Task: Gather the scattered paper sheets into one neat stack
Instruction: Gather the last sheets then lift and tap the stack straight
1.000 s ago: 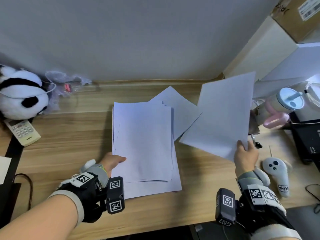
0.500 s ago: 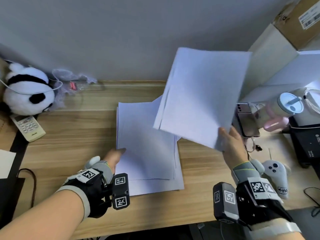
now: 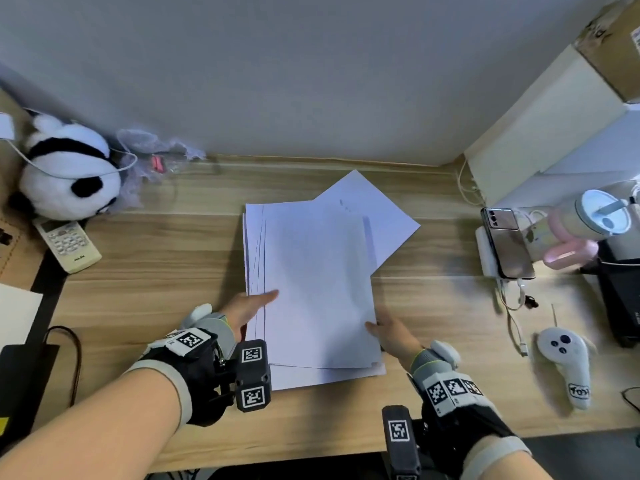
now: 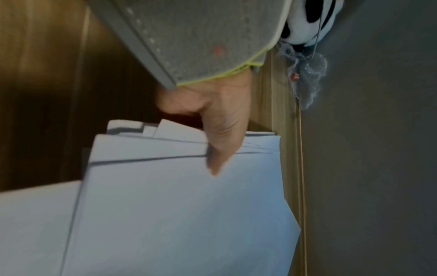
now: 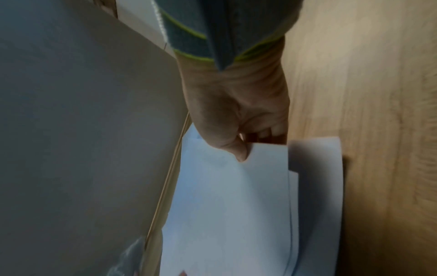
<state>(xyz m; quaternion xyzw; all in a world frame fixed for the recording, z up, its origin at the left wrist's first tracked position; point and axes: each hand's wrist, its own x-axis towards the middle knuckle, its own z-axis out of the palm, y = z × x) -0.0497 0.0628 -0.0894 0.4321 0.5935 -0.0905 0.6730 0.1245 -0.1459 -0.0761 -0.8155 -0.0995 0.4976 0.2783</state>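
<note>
Scene: A person at a wooden bench (image 3: 145, 285) works on a pile of white paper sheets (image 3: 311, 289) lying flat at the bench's centre, seen from the head camera.
Paper: The sheets sit in a rough stack, its left edges fanned and uneven; one angled sheet (image 3: 377, 216) pokes out from under the stack at the far right corner, turned diagonally.
Left hand: The left hand (image 3: 249, 306) reaches onto the stack's left edge, thumb laid on top of the upper sheets; the left wrist view shows the thumb (image 4: 220, 149) pressed on the paper, with the other fingers hidden beneath the fanned edges.
Right hand: The right hand (image 3: 388, 336) holds the top sheets at the near right edge; the right wrist view shows the thumb (image 5: 236, 149) on top and fingers curled under, pinching the paper.
Left of bench: A panda plush toy (image 3: 65, 174) sits by the wall, a white remote control (image 3: 67, 244) just in front of it.
Right of bench: A phone (image 3: 507, 242) rests on a white stand, beside a pink-handled cup (image 3: 581, 230); a white handheld controller (image 3: 564, 362) lies nearer the front edge.
</note>
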